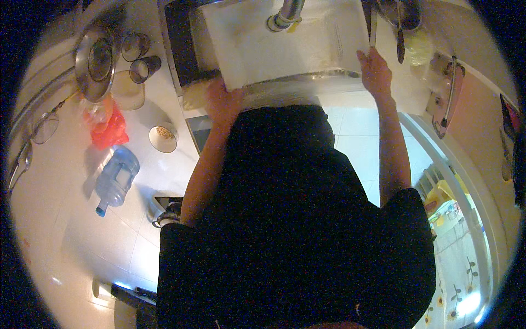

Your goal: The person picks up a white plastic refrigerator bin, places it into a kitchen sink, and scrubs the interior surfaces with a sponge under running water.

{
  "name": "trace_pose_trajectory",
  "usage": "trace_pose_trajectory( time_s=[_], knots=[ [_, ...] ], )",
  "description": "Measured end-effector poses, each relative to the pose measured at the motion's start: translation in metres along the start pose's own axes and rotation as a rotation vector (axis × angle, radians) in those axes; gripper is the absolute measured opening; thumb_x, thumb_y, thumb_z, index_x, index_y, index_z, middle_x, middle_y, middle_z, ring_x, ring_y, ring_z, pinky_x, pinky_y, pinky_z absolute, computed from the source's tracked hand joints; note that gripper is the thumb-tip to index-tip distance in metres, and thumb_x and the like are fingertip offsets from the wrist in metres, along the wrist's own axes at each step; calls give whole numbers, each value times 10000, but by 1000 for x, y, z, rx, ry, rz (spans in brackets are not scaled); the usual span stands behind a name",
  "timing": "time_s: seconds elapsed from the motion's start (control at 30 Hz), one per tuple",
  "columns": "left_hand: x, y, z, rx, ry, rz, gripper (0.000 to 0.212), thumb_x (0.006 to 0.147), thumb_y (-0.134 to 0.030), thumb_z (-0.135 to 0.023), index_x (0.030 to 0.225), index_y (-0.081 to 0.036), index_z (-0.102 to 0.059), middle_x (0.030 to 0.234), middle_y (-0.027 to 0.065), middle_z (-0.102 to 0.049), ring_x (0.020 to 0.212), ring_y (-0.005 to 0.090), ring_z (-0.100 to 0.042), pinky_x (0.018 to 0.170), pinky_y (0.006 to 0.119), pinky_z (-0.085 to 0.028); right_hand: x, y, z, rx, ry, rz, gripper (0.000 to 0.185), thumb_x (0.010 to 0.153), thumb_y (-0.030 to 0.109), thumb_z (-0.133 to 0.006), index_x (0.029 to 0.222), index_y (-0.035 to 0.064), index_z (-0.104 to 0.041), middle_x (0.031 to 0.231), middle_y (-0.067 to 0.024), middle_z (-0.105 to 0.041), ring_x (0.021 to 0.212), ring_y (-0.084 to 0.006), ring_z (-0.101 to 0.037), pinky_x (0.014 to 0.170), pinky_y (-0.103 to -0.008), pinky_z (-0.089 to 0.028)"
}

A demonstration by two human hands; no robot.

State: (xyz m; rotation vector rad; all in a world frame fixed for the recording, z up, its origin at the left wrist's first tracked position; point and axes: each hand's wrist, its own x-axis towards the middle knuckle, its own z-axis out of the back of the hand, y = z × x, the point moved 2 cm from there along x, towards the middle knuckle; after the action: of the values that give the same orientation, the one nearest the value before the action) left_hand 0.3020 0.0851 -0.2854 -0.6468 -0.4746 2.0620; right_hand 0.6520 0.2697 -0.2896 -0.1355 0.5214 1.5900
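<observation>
A large pale board (pixel 267 49) lies over the sink under the faucet (pixel 283 20). Its lower left corner is in my left hand (pixel 225 100), which is blurred. Beside the board's right edge is my right hand (pixel 376 76), with fingers bent near the sink's right rim; whether they grip the board cannot be told. The sink's dark left part (pixel 183 45) shows beside the board. A knife-like utensil with a dark handle (pixel 400 47) lies to the right of my right hand, near a pan.
On the left are a metal lid (pixel 94 63), dark glasses (pixel 144 69), a red plastic bag (pixel 110 129), a white bowl with small tan pieces (pixel 163 138) and a large blue water bottle (pixel 117 177). A pink board (pixel 448 98) stands at the right wall.
</observation>
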Motion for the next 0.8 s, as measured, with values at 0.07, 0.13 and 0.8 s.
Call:
trace_pose_trajectory(
  time_s=[0.07, 0.13, 0.8],
  knots=[
    [-1, -8, 20, 54, 19, 52, 313, 642, -142, -641, 924, -16, -689, 772, 144, -690, 685, 278, -653, 666, 381, -516, -2, 19, -5, -19, -3, 54, 373, 945, 415, -486, 1097, 77, -536, 992, -199, -649, 910, -410, -616, 770, -488, -485],
    [3, -6, 42, -54, 95, 193, 315, 644, -126, -627, 932, -12, -685, 768, 128, -692, 668, 256, -653, 651, 361, -516, -2, 44, -11, 53, -53, 159, 404, 941, 446, -476, 1096, 77, -535, 996, -207, -645, 931, -410, -609, 788, -488, -483],
    [9, 43, -29, -81, 48, 100, 328, 605, -193, -667, 864, 9, -660, 724, 171, -660, 632, 332, -612, 601, 445, -487, 24, 29, 8, -8, -184, 223, 408, 980, 403, -422, 945, 24, -568, 837, -221, -630, 806, -424, -597, 700, -475, -453]
  ],
)
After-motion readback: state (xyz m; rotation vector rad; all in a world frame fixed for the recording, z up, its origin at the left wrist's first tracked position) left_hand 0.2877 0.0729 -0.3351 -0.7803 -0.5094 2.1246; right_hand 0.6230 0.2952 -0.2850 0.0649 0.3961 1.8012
